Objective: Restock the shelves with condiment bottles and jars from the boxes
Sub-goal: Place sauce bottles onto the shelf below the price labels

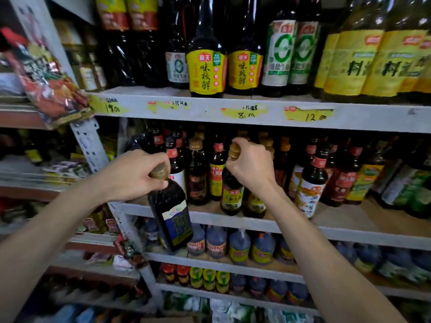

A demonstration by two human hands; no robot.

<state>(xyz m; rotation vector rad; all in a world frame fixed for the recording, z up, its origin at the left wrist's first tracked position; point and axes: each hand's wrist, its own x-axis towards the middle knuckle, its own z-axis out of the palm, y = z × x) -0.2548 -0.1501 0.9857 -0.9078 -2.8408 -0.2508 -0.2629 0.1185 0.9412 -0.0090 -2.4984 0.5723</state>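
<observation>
Head view: the left hand curls its fingers round the neck of a blue-label bottle, held in front of the middle shelf. The right hand grips a yellow-label bottle by the neck at the shelf's front. Both look like they are being put away. Next, I think, the blue one needs lifting into a gap.

Dim shelves, bottle glare, blurred warped edges

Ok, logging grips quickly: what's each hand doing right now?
Left hand: grips the blue-label bottle by its neck.
Right hand: grips the yellow-label bottle by its neck.
</observation>
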